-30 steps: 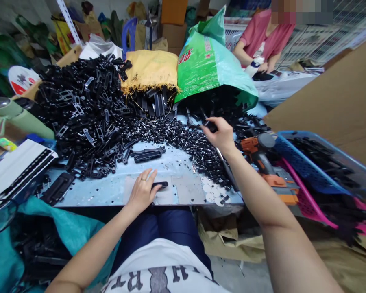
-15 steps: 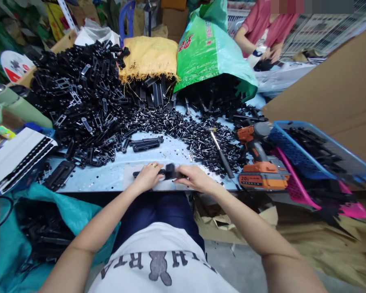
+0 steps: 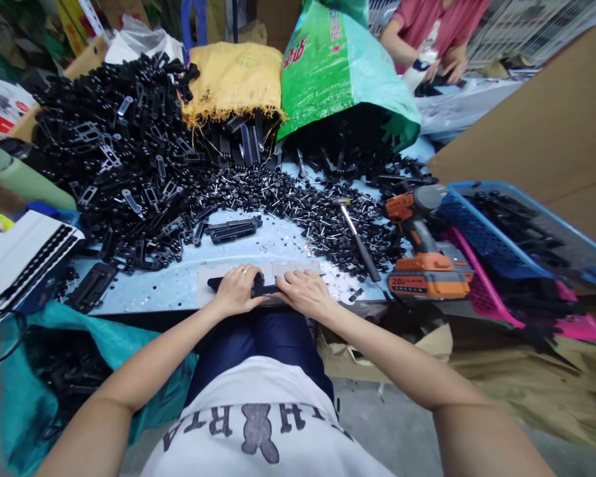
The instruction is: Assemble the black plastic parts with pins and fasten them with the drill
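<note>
At the table's front edge, my left hand [image 3: 236,291] is closed over a long black plastic part [image 3: 267,289] that lies flat, its left end poking out beyond my fingers. My right hand [image 3: 305,291] grips the right end of the part, thumb underneath and fingers on top. Much of the part is hidden by both hands. Under it lies a pale sheet [image 3: 204,289]. Just behind sits a small stack of long black plastic parts [image 3: 233,229]. A hammer [image 3: 357,240] rests to the right on a spread of small black-headed pins [image 3: 322,228].
A big heap of black parts [image 3: 129,152] covers the back left. A yellow sack [image 3: 233,79] and a green bag [image 3: 322,79] spill parts. An orange cordless drill [image 3: 430,275] stands right, beside a blue basket [image 3: 496,225] and a pink basket [image 3: 481,291]. Another person's hands [image 3: 444,66] work behind.
My right hand has come left, nearer my left hand, and its fingers now lie over the part's end. A dark block upright between the hands no longer shows. The view has shifted slightly.
</note>
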The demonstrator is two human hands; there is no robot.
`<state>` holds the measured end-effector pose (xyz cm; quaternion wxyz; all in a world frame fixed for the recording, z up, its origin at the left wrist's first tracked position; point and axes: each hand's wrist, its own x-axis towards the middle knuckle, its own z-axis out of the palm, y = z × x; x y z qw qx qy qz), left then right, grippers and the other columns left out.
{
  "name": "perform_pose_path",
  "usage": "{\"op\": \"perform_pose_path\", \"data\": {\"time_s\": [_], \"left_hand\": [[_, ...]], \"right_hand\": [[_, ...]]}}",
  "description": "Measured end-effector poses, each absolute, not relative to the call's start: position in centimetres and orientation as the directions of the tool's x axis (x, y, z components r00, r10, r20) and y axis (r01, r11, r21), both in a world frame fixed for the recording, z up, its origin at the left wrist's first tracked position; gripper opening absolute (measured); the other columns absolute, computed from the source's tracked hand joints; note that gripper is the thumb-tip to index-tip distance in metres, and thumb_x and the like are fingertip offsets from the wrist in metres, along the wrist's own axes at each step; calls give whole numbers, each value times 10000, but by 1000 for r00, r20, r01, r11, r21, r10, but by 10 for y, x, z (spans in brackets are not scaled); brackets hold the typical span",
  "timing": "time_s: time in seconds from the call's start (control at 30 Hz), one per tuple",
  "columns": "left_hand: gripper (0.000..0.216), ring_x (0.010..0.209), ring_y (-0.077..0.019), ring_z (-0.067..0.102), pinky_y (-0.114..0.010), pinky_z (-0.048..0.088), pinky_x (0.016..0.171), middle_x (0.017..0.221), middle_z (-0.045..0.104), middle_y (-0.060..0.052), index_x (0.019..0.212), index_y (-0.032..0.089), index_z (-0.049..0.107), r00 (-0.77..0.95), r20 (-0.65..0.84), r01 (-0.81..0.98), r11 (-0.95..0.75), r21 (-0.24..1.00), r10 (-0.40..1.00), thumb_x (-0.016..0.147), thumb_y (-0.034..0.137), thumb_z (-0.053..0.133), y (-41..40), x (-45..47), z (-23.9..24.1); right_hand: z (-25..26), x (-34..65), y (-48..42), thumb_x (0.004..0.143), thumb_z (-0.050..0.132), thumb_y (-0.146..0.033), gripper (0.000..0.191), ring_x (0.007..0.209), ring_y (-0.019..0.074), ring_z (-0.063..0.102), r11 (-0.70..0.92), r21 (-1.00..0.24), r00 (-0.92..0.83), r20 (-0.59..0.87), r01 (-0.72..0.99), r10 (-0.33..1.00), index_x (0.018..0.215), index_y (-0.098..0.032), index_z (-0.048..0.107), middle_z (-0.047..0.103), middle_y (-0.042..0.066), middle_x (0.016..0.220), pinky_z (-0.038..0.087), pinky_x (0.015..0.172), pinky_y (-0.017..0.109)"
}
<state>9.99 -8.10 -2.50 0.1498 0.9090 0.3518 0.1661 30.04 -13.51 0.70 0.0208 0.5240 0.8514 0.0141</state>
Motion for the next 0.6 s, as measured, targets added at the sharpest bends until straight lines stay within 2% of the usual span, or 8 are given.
{"op": "perform_pose_path", "data": {"time_s": [0.1,0.2,0.43,0.53,0.6], "left_hand": [[405,898,-242,567,-351,450,771,943,591,-85,1037,168,490,664,302,567,-724,392,684,785,475,568,-81,96,-30],[371,886,-236,579,-339,463,754,933,601,-81,1032,170,495,647,340,555,-727,404,682,781,427,589,-79,95,-30],[374,910,-239,592,-339,474,766,961,620,-81,1048,174,508,575,298,628,-644,437,762,754,369,630,-77,97,-28],[408,917,-245,590,-340,477,754,969,622,-82,1068,166,510,622,222,627,-648,433,751,761,408,625,-75,102,-25],[471,981,-252,570,-346,472,800,1034,614,-91,1114,167,508,658,199,611,-669,424,726,757,450,625,-64,111,-18]], "right_hand": [[17,295,-134,953,307,-432,356,769,184,536,452,106,-455,8,886,891,953,-184,562,600,73,849,241,663,307],[25,291,-130,951,314,-433,348,756,181,529,463,130,-470,24,877,882,938,-184,558,594,65,836,226,660,312],[21,293,-117,945,329,-444,349,732,169,524,495,139,-507,65,857,859,931,-178,555,589,65,815,228,649,305],[7,305,-108,936,345,-463,358,704,159,520,532,112,-541,85,839,837,907,-182,564,585,45,771,240,649,297],[-5,314,-101,930,354,-476,373,708,155,520,532,69,-536,111,844,837,881,-180,574,587,37,762,252,656,290]]}}
